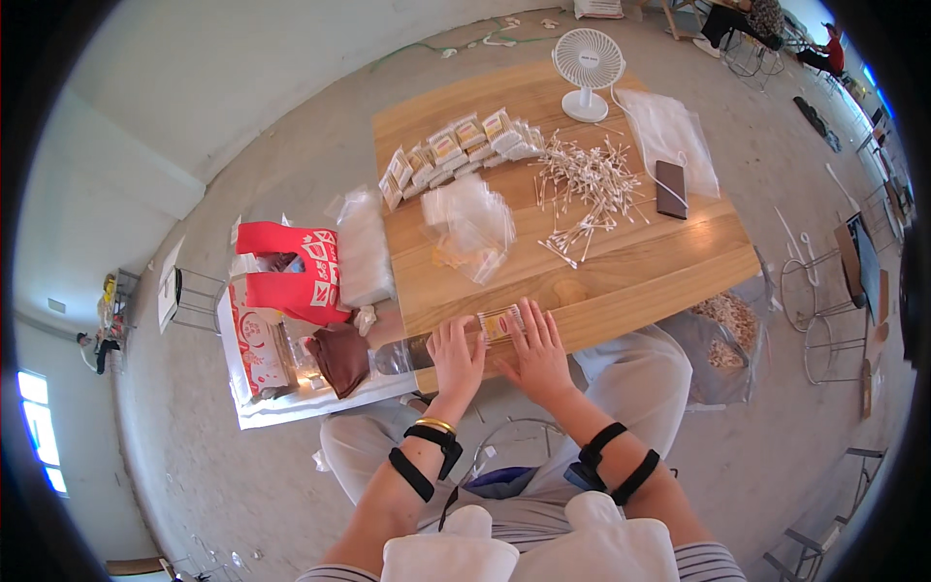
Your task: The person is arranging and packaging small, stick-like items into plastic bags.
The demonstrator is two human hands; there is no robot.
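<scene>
At the near edge of the wooden table (446, 293) lies a small clear packet of cotton swabs (497, 324) with a printed label. My left hand (456, 357) rests at the packet's left end, fingers stretched out. My right hand (536, 351) lies flat across its right end, fingers extended and slightly apart. Beyond my hands is a loose stack of clear plastic bags (470, 223). A pile of loose cotton swabs (592, 179) spreads to the right of the bags. Filled swab packets (446, 150) stand in rows toward the far left.
A white desk fan (588, 73) stands at the far edge, its cord running past a dark phone (670, 189) and more clear bags (674, 136). Left of the table are a red bag (301, 267) and a brown pouch (339, 357). A filled plastic sack (722, 339) sits below right.
</scene>
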